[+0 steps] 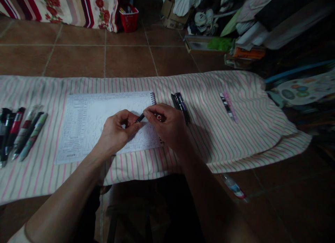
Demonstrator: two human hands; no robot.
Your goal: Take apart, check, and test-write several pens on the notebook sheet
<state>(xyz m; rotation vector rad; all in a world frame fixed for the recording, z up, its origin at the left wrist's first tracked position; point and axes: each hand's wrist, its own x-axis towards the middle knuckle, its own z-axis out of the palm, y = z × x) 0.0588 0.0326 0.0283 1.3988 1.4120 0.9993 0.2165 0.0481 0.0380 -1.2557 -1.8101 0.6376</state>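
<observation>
A dark pen (140,118) is held between my two hands, above the notebook. My left hand (116,129) pinches its lower end with thumb and fingertips. My right hand (169,122) grips the other end, and its closed fingers hide most of that part. A dark reddish piece with a white ring mark (159,117) shows within my right hand; whether it belongs to the same pen I cannot tell. Underneath lies a spiral-bound notebook (110,105) covered in fine print or writing, its coil on the right side.
Several pens (27,131) lie at the left on the striped cloth (209,138). Dark pens (181,105) rest right of the notebook, with a pink slim item (230,105) farther right. On the floor are a red basket (129,20), a plastic bottle (232,186) and a cardboard box (174,13).
</observation>
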